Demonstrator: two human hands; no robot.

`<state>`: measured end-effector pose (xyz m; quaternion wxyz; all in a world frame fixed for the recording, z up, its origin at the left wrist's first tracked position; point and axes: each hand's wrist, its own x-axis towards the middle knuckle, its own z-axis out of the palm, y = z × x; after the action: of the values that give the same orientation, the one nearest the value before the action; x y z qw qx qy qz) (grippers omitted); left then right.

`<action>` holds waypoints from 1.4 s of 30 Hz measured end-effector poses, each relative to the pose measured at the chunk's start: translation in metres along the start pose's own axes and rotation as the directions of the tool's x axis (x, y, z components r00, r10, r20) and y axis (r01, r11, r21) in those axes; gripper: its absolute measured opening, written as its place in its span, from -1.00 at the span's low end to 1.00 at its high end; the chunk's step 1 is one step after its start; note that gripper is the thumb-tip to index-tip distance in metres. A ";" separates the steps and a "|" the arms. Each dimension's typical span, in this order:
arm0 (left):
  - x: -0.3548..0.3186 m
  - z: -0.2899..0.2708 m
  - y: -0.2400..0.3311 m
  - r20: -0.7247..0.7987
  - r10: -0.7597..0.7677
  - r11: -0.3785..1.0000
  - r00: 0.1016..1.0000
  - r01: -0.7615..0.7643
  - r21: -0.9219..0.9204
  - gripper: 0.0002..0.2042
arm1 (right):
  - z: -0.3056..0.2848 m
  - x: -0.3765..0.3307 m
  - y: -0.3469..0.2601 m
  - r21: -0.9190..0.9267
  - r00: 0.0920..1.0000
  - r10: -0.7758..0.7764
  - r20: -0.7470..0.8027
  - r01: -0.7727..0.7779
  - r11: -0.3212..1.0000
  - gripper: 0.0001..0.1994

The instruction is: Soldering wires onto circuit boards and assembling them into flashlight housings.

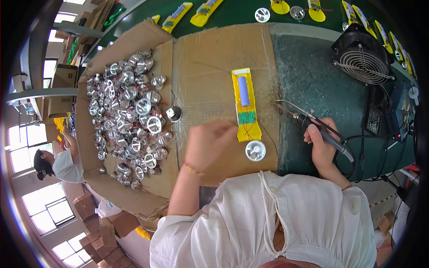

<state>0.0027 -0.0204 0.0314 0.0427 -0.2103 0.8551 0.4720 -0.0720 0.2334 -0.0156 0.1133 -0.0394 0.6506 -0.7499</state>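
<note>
In the middle of a flat cardboard sheet point(205, 58) lies an open yellow flashlight housing point(255, 130). Inside it are a blue battery cell point(243, 91) and a green circuit board point(246, 117). Thin wires run from the board toward a round silver reflector point(255, 151) just below the housing. My left hand point(209, 142), somewhat blurred, is left of the housing's lower end, fingers curled together; what they pinch, if anything, is hidden. My right hand point(322, 138) grips a soldering iron point(324, 134) with a thin metal feed tube, its tip pointing left toward the housing, apart from it.
A cardboard box point(129, 203) heaped with silver reflectors point(129, 107) stands at left. A small dark round part point(174, 114) sits beside it. At right are a black fan point(363, 60), cables and a soldering station point(404, 114). More yellow housings point(205, 12) line the far edge. Another person point(62, 163) works at far left.
</note>
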 end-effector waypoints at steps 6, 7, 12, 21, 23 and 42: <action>0.105 0.006 0.031 0.004 0.089 0.985 0.996 -0.089 0.151 -0.83 | -0.005 0.005 0.004 -0.029 0.999 0.028 -0.039 -0.029 0.999 -0.84; 0.136 0.000 0.041 -0.005 0.144 0.968 0.990 -0.140 0.208 -0.82 | -0.004 0.005 0.004 -0.026 0.999 0.021 -0.046 -0.022 0.999 -0.84; 0.271 -0.049 0.056 -0.389 0.533 0.738 0.752 -0.187 0.649 -0.58 | 0.000 0.002 0.002 -0.019 0.999 0.022 -0.043 -0.023 1.000 -0.85; 0.237 -0.061 0.025 -0.141 0.409 0.667 0.902 -0.190 0.721 -0.73 | -0.003 0.005 0.003 -0.007 0.998 0.059 -0.030 -0.059 0.998 -0.84; 0.195 -0.049 0.020 -0.142 0.383 0.734 0.913 -0.208 0.646 -0.75 | -0.002 0.004 0.001 -0.047 0.999 0.036 -0.039 -0.038 0.998 -0.83; 0.057 -0.072 -0.065 -0.512 0.439 0.444 0.738 0.317 0.838 -0.81 | 0.008 -0.002 0.002 -0.076 0.998 -0.057 -0.024 0.055 0.996 -0.83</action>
<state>-0.0142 -0.1280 0.0041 -0.1827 -0.2753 0.9301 -0.1602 -0.0685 0.2256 -0.0157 0.0820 -0.0521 0.6783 -0.7283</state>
